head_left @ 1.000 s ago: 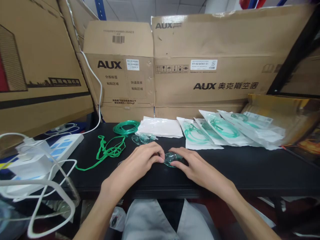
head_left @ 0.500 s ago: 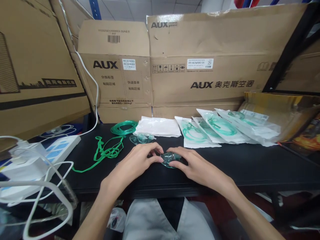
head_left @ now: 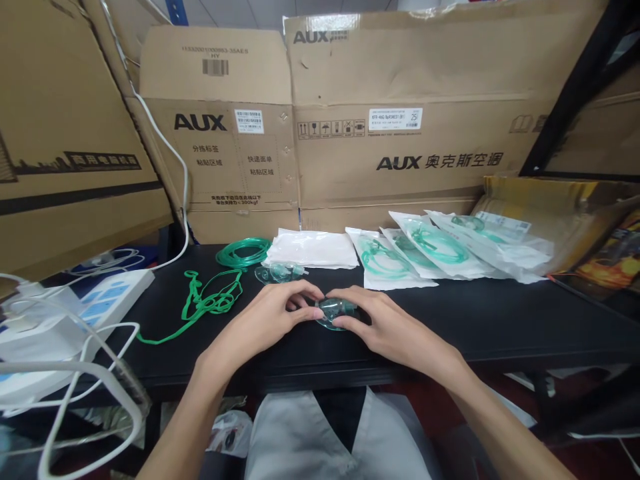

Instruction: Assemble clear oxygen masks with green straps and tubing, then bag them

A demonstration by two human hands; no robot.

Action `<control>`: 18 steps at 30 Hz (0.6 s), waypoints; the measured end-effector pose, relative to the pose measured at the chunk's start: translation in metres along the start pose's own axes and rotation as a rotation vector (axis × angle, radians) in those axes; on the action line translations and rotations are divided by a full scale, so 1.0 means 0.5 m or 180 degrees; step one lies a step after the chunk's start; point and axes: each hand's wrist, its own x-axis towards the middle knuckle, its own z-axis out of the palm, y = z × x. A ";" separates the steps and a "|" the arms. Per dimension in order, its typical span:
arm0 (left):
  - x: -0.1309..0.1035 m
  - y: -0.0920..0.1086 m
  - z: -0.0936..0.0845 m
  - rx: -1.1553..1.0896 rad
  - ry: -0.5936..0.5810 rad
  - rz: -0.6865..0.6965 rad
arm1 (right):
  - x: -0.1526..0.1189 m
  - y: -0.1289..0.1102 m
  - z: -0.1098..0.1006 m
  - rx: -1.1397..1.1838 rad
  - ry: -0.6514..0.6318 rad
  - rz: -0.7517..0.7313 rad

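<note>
My right hand [head_left: 383, 312] clasps the clear green mask [head_left: 332, 308], long axis roughly left-right, from its right; my left hand [head_left: 280, 308] meets its left rim, pinch unclear.

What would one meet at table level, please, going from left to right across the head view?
White power strip → tangled green cord → farther clear mask → nearer clear mask → rightmost clear-fronted package.

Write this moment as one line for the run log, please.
left hand: at left end of clear mask | right hand: holding clear mask | beyond hands: second mask, coiled green tubing
</note>
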 end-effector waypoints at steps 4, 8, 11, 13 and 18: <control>0.006 -0.011 -0.001 -0.0371 0.0281 -0.0183 | 0.007 -0.015 -0.004 0.0088 0.0386 -0.0151; 0.006 -0.001 -0.001 -0.0575 0.0344 -0.0512 | 0.009 -0.035 -0.007 0.0195 0.0867 -0.0375; 0.004 0.022 0.003 -0.0738 0.0310 -0.0419 | 0.008 -0.046 -0.007 0.0219 0.1087 -0.0469; 0.003 0.038 0.010 -0.0846 0.0463 -0.0259 | 0.007 -0.049 -0.006 0.0217 0.1149 -0.0473; 0.009 0.059 0.038 -0.1416 0.0764 -0.0108 | 0.009 -0.050 0.000 0.0246 0.1248 -0.0647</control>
